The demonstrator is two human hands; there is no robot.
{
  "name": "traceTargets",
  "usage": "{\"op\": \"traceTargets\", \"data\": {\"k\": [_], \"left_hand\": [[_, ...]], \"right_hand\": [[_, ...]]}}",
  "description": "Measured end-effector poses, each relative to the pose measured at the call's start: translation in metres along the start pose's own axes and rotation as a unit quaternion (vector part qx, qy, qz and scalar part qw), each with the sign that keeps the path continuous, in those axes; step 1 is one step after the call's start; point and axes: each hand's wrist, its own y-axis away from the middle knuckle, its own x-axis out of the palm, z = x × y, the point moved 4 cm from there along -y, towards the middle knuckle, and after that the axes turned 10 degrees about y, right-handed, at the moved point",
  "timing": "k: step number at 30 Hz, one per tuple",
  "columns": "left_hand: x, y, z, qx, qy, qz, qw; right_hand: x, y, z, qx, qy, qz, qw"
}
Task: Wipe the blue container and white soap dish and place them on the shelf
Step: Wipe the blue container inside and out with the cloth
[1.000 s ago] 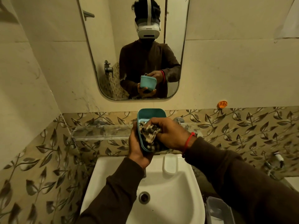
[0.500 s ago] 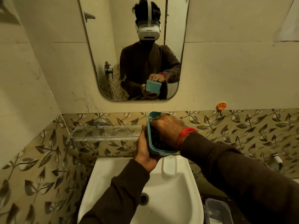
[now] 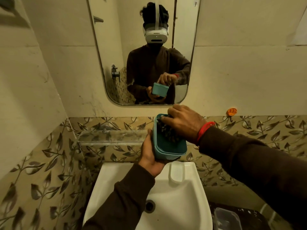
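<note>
You face a white sink with a dark drain. Above the sink hangs a mirror. Up and right of the sink, an orange hook; low right, a clear tub.

shelf bare, mirror close above

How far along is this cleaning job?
Nothing is finished yet: the glass shelf holds neither item. In hand: the left hand holds the blue container while the right hand rubs a patterned cloth inside. Left: the white soap dish, on the sink rim.
</note>
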Motion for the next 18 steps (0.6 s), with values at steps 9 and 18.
{"op": "traceTargets", "data": {"k": [9, 18], "left_hand": [[-0.009, -0.007, 0.002, 0.037, -0.102, -0.021, 0.994], [-0.024, -0.015, 0.008, 0.065, -0.097, -0.043, 0.992]], "right_hand": [[0.019, 0.022, 0.023, 0.063, 0.031, 0.143, 0.987], [0.025, 0.03, 0.06, 0.024, -0.035, 0.21, 0.977]]}}
